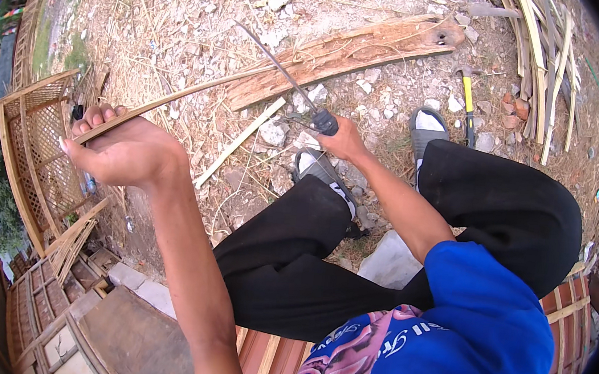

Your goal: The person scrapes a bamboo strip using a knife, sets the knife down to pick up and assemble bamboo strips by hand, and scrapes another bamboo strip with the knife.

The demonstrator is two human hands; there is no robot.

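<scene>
My left hand [125, 145] is closed round one end of a long thin wooden strip [178, 94], at the left. From there the strip slants up to the right, and its far part lies over a weathered plank [387, 44] on the ground. My right hand [344, 141] grips the dark handle of a long-bladed knife [276, 63], between my knees and the plank. The narrow blade points away and to the left, crossing near the strip's far end; whether it touches the strip I cannot tell. A shorter pale strip [240, 142] lies on the ground between my hands.
A yellow-and-black hammer [468, 106] lies by my right sandal [428, 127]. Several long split strips [542, 70] are piled at the far right. Lattice-filled wooden frames [54, 161] stand at the left. Stones, brick pieces and dry straw cover the ground.
</scene>
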